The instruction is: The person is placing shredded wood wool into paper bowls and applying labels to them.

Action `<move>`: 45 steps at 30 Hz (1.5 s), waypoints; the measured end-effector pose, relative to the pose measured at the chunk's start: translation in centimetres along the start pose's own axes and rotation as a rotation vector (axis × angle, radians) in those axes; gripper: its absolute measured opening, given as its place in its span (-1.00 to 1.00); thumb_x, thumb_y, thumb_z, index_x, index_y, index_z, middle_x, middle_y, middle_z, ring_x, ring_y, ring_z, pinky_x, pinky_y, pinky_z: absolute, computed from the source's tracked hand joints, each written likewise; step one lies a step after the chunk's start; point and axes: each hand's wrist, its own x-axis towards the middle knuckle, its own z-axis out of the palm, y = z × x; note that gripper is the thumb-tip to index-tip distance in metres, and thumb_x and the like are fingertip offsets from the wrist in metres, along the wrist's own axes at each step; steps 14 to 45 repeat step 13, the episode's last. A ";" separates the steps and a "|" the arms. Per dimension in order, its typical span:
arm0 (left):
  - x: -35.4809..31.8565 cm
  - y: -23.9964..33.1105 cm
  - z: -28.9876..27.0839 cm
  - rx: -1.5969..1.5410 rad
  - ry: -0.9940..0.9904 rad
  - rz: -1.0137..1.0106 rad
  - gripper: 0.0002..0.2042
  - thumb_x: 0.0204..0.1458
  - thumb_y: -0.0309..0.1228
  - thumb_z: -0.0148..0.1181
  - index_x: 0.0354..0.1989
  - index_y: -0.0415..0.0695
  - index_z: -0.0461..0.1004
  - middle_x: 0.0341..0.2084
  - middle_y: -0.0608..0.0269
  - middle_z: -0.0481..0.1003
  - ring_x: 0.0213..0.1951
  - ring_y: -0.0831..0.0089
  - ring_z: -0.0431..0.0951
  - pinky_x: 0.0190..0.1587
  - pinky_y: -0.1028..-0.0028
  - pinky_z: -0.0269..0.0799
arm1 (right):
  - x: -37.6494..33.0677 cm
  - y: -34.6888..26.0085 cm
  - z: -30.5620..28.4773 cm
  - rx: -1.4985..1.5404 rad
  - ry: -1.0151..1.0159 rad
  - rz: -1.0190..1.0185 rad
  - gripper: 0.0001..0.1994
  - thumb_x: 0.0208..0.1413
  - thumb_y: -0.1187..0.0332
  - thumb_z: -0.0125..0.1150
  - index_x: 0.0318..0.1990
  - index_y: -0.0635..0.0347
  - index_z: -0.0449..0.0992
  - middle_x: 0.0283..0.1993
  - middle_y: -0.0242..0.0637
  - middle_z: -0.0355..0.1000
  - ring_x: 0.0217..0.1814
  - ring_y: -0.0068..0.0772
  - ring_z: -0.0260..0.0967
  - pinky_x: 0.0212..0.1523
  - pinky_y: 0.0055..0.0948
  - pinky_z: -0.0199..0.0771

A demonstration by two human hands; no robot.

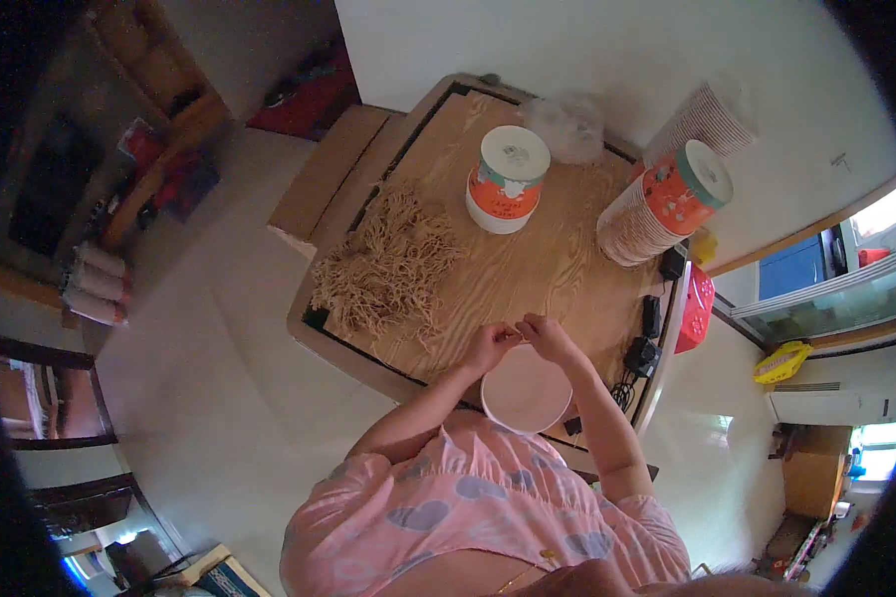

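A white paper bucket (pixel 526 390), its round opening facing up, is close in front of my body at the table's near edge. Just beyond its far rim my left hand (pixel 493 346) and my right hand (pixel 550 339) meet, fingers pinched together. Whatever lies between the fingertips is too small to make out. To the left spreads a tangled pile of tan cords (pixel 393 264). Farther back, an orange, white and teal paper bucket (pixel 508 184) stands upside down on the wooden tabletop (pixel 513 284).
Nested paper buckets form a leaning stack (pixel 657 204) at the right, with another white stack (pixel 702 119) behind it. A clear plastic bag (pixel 567 127) lies by the wall. Black devices with cables (pixel 642 356) line the right edge; a red plastic stool (pixel 697 308) is beside the table.
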 end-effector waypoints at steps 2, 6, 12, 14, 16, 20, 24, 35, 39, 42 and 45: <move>-0.2 0.4 -0.1 0.018 0.000 -0.004 -0.86 -0.08 -0.39 0.21 -0.47 -0.22 0.50 -0.63 0.31 0.47 -0.56 0.64 0.39 -0.49 0.58 0.31 | -0.2 -0.4 -0.5 -0.012 -0.016 -0.010 -0.74 0.07 0.21 0.00 -0.43 0.27 0.39 -0.53 -0.08 0.32 -0.47 -0.21 0.30 -0.43 -0.32 0.28; -0.3 0.9 -0.3 0.041 -0.013 0.025 -0.85 -0.09 -0.38 0.21 -0.48 -0.23 0.49 -0.65 0.31 0.45 -0.58 0.64 0.37 -0.51 0.57 0.29 | -0.4 -0.8 -1.2 0.007 -0.083 0.035 -0.81 0.05 0.32 0.05 -0.44 0.28 0.40 -0.59 -0.24 0.30 -0.51 -0.52 0.23 -0.48 -0.44 0.24; -0.4 1.7 -0.4 0.146 -0.022 0.013 -0.84 -0.09 -0.38 0.22 -0.47 -0.23 0.49 -0.66 0.30 0.45 -0.58 0.64 0.35 -0.52 0.57 0.29 | -0.2 0.6 -1.4 0.075 -0.108 -0.092 -0.85 0.04 0.35 0.07 -0.41 0.26 0.43 -0.58 -0.32 0.32 -0.51 -0.57 0.22 -0.48 -0.51 0.27; -0.3 1.2 -0.3 0.086 -0.027 0.013 -0.84 -0.09 -0.36 0.22 -0.46 -0.22 0.49 -0.66 0.31 0.45 -0.59 0.64 0.35 -0.53 0.57 0.28 | -0.2 0.6 -1.4 0.075 -0.107 -0.090 -0.85 0.04 0.35 0.07 -0.41 0.26 0.43 -0.58 -0.32 0.32 -0.51 -0.57 0.22 -0.48 -0.51 0.27; -0.3 1.2 -0.3 0.086 -0.027 0.013 -0.84 -0.09 -0.36 0.22 -0.46 -0.22 0.49 -0.66 0.31 0.45 -0.59 0.64 0.35 -0.53 0.57 0.28 | -0.2 0.6 -1.4 0.075 -0.107 -0.090 -0.85 0.04 0.35 0.07 -0.41 0.26 0.43 -0.58 -0.32 0.32 -0.51 -0.57 0.22 -0.48 -0.51 0.27; -0.3 1.2 -0.3 0.086 -0.027 0.013 -0.84 -0.09 -0.36 0.22 -0.46 -0.22 0.49 -0.66 0.31 0.45 -0.59 0.64 0.35 -0.53 0.57 0.28 | -0.2 0.6 -1.4 0.075 -0.107 -0.090 -0.85 0.04 0.35 0.07 -0.41 0.26 0.43 -0.58 -0.32 0.32 -0.51 -0.57 0.22 -0.48 -0.51 0.27; -0.3 1.2 -0.3 0.086 -0.027 0.013 -0.84 -0.09 -0.36 0.22 -0.46 -0.22 0.49 -0.66 0.31 0.45 -0.59 0.64 0.35 -0.53 0.57 0.28 | -0.2 0.6 -1.4 0.075 -0.107 -0.090 -0.85 0.04 0.35 0.07 -0.41 0.26 0.43 -0.58 -0.32 0.32 -0.51 -0.57 0.22 -0.48 -0.51 0.27; -0.3 1.2 -0.3 0.086 -0.027 0.013 -0.84 -0.09 -0.36 0.22 -0.46 -0.22 0.49 -0.66 0.31 0.45 -0.59 0.64 0.35 -0.53 0.57 0.28 | -0.2 0.6 -1.4 0.075 -0.107 -0.090 -0.85 0.04 0.35 0.07 -0.41 0.26 0.43 -0.58 -0.32 0.32 -0.51 -0.57 0.22 -0.48 -0.51 0.27; -0.3 1.2 -0.3 0.086 -0.027 0.013 -0.84 -0.09 -0.36 0.22 -0.46 -0.22 0.49 -0.66 0.31 0.45 -0.59 0.64 0.35 -0.53 0.57 0.28 | -0.2 0.6 -1.4 0.075 -0.107 -0.090 -0.85 0.04 0.35 0.07 -0.41 0.26 0.43 -0.58 -0.32 0.32 -0.51 -0.57 0.22 -0.48 -0.51 0.27; -0.3 1.2 -0.3 0.086 -0.027 0.013 -0.84 -0.09 -0.36 0.22 -0.46 -0.22 0.49 -0.66 0.31 0.45 -0.59 0.64 0.35 -0.53 0.57 0.28 | -0.2 0.6 -1.4 0.075 -0.107 -0.090 -0.85 0.04 0.35 0.07 -0.41 0.26 0.43 -0.58 -0.32 0.32 -0.51 -0.57 0.22 -0.48 -0.51 0.27; -0.3 1.2 -0.3 0.086 -0.027 0.013 -0.84 -0.09 -0.36 0.22 -0.46 -0.22 0.49 -0.66 0.31 0.45 -0.59 0.64 0.35 -0.53 0.57 0.28 | -0.2 0.6 -1.4 0.075 -0.107 -0.090 -0.85 0.04 0.35 0.07 -0.41 0.26 0.43 -0.58 -0.32 0.32 -0.51 -0.57 0.22 -0.48 -0.51 0.27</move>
